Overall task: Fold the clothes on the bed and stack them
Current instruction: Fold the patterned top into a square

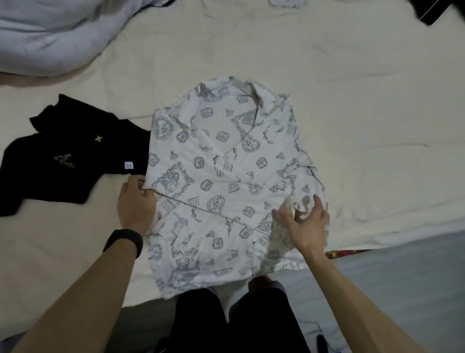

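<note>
A white shirt with a blue-grey print lies flat on the cream bed sheet, collar away from me, its lower part hanging over the bed's near edge. My left hand pinches the shirt's left side edge near a folded-in sleeve. At the shirt's right side my right hand grips a bunched piece of the fabric and lifts it slightly; it is motion-blurred. A black garment with a small gold star lies spread on the sheet just left of the shirt, touching it.
A pale blue quilt is heaped at the back left. A dark item sits at the far right corner, and a small pale cloth at the top edge. My legs in black shorts stand against the bed; grey floor lies right.
</note>
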`<state>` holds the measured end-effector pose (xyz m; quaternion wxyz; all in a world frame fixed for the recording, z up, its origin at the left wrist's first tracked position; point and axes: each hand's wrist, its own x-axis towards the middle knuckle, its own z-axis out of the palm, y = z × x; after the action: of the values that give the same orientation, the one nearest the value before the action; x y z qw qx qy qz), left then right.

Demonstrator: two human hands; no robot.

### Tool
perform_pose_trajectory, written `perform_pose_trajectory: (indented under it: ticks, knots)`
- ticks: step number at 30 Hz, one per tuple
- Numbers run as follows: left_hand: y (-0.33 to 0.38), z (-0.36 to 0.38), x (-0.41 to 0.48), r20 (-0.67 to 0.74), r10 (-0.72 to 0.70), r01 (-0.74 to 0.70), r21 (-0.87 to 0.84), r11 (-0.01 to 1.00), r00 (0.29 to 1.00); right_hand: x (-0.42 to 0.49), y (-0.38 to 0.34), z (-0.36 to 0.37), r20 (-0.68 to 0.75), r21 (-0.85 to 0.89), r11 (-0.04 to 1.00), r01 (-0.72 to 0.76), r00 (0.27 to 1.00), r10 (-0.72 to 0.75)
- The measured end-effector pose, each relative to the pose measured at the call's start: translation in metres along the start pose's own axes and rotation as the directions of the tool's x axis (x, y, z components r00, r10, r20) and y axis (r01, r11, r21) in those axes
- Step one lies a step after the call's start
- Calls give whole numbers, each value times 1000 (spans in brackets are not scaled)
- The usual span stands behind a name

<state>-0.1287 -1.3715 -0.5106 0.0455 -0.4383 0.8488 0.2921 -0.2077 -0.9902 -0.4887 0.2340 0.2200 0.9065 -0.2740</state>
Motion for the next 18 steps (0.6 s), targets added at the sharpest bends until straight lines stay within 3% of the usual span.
perform_pose_trajectory:
  ticks: [5,10,13,18]
  knots:
    - [0,-2,4,-15,-30,30,-9,1000,999,11,21,-13,-142,130,988,-80,985,98]
    - [4,4,1,27,-82,84,-68,994,996,16,22,-27,-80,-26,985,-169,983,167]
    - [7,3,4,111,-114,130,-142,981,987,4,-11,-16,-142,-159,985,61,986,-84]
    - [12,-1,13,194,-226,281,-335,899,955,-14,-120,36,79,-156,885,439,899,-431]
